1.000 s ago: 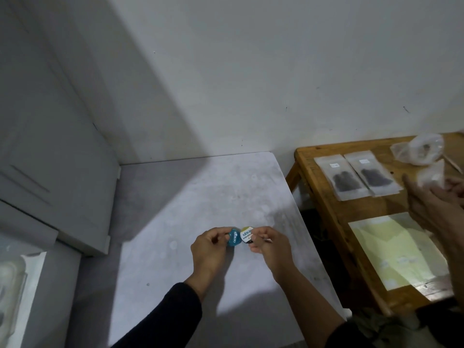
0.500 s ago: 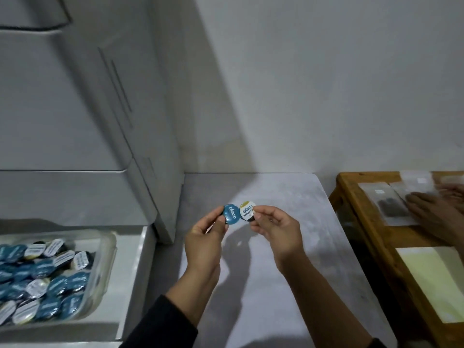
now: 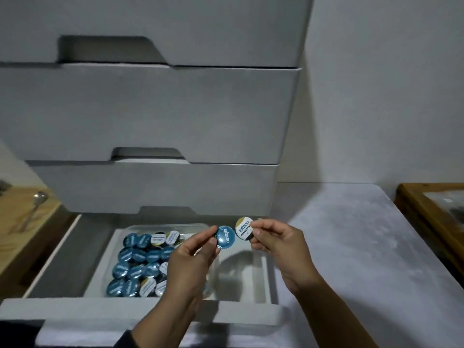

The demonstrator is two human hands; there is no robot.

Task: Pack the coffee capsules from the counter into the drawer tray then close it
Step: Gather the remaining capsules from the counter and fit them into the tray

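Our left hand (image 3: 198,249) pinches a blue capsule (image 3: 225,237), right hand (image 3: 278,243) a white capsule (image 3: 243,228); we should lower both into the tray (image 3: 241,262)'s bare right side

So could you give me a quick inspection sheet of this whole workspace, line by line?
Surface: grey counter, bare where visible.
Job's things: blue capsule and white capsule held above the open drawer; clear tray packed with capsules on its left side, right side free.
Clutter: spoon on the wooden surface at left.
Grips: left hand pinches the blue capsule; right hand pinches the white capsule.
Cables: nothing seen.
Surroundings: shut grey drawers above; wooden table at right.
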